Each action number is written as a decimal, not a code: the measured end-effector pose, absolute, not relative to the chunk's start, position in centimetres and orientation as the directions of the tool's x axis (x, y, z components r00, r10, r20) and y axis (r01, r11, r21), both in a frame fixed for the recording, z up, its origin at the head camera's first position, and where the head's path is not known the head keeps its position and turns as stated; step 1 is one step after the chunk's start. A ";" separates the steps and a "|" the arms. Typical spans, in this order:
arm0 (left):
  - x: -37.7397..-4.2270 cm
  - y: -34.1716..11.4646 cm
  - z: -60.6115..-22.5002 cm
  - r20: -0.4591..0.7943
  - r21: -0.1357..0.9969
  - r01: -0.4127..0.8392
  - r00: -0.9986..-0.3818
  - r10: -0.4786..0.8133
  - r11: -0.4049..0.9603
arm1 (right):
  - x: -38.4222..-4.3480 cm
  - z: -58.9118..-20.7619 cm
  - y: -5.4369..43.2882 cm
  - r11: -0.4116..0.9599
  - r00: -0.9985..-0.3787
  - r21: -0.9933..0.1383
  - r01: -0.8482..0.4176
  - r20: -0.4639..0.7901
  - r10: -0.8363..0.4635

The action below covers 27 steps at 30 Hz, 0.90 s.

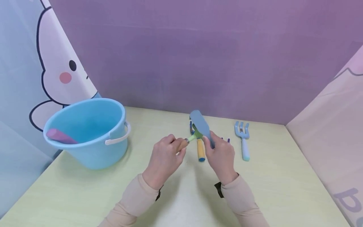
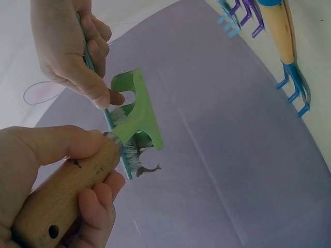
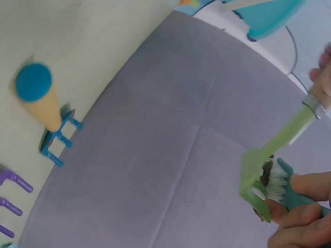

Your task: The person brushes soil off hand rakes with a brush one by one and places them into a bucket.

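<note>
My left hand (image 1: 165, 157) grips the wooden handle (image 2: 70, 191) of a small garden tool. Its green metal head (image 2: 139, 111) is broad and flat with cut-outs, and brown dirt clings to it. A blue scrub brush (image 1: 200, 122) is held in my right hand (image 1: 221, 156), thumb along its back. In the right wrist view the white bristles (image 3: 277, 186) press against the inner side of the green head. Both tools are held up over the table, one across the other.
A blue bucket (image 1: 113, 148) with a white handle stands at the left, a pink rod-like thing (image 1: 60, 136) leaning inside. A blue hand fork (image 1: 244, 142) lies at the right. Behind my hands lie a yellow-handled blue rake (image 1: 200, 150) and a purple-tined tool (image 3: 13, 206).
</note>
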<state>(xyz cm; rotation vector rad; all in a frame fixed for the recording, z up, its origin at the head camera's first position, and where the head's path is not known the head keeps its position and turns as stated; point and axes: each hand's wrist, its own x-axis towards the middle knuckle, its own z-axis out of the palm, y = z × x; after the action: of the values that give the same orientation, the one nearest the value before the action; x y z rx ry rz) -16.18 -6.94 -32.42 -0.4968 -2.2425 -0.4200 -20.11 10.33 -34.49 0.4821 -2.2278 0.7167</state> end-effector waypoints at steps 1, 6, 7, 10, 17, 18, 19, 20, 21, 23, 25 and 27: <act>-16.2 -7.0 -32.5 0.756 0.135 0.475 -0.617 0.219 0.869 | -20.1 -34.4 10.4 0.760 -0.678 -0.377 -0.529 0.726 -0.112; -16.2 -7.2 -32.7 0.746 0.122 0.468 -0.625 0.230 0.876 | -19.8 -34.2 10.7 0.747 -0.681 -0.399 -0.532 0.725 -0.098; -16.3 -7.3 -32.8 0.744 0.122 0.467 -0.627 0.230 0.876 | -19.7 -34.2 10.7 0.755 -0.661 -0.370 -0.541 0.742 -0.110; -16.2 -7.4 -32.8 0.744 0.124 0.465 -0.628 0.227 0.877 | -19.3 -34.4 10.9 0.804 -0.573 -0.212 -0.556 0.799 -0.185; -16.1 -7.6 -32.6 0.773 0.100 0.494 -0.585 0.246 0.864 | -18.7 -35.2 11.7 0.881 -0.458 0.116 -0.459 0.818 -0.347; -16.1 -7.6 -32.7 0.775 0.091 0.501 -0.578 0.255 0.860 | -18.7 -35.2 11.8 0.882 -0.458 0.135 -0.452 0.813 -0.359; -16.1 -7.6 -32.8 0.777 0.084 0.509 -0.572 0.264 0.857 | -18.6 -35.1 11.9 0.882 -0.459 0.153 -0.446 0.806 -0.372; -16.1 -7.5 -33.0 0.778 0.077 0.518 -0.566 0.273 0.852 | -18.6 -35.0 12.0 0.881 -0.463 0.167 -0.443 0.799 -0.385; -16.1 -7.5 -33.1 0.777 0.071 0.524 -0.563 0.283 0.849 | -18.6 -34.9 12.1 0.882 -0.469 0.183 -0.434 0.790 -0.395; -16.2 -7.4 -33.3 0.776 0.067 0.531 -0.560 0.291 0.845 | -18.6 -34.7 12.0 0.884 -0.478 0.223 -0.410 0.773 -0.417; -16.2 -7.3 -33.6 0.773 0.065 0.533 -0.562 0.295 0.844 | -18.6 -34.6 11.6 0.886 -0.484 0.258 -0.385 0.761 -0.432; -16.2 -7.2 -33.7 0.771 0.065 0.530 -0.564 0.295 0.845 | -18.8 -34.7 11.2 0.891 -0.478 0.280 -0.358 0.764 -0.433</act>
<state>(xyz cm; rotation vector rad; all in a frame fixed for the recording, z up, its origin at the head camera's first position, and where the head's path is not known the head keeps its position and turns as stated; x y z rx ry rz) -16.18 -7.19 -33.73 -0.5974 -2.2038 -0.3695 -18.77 11.22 -34.75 0.5672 -2.1178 -0.1013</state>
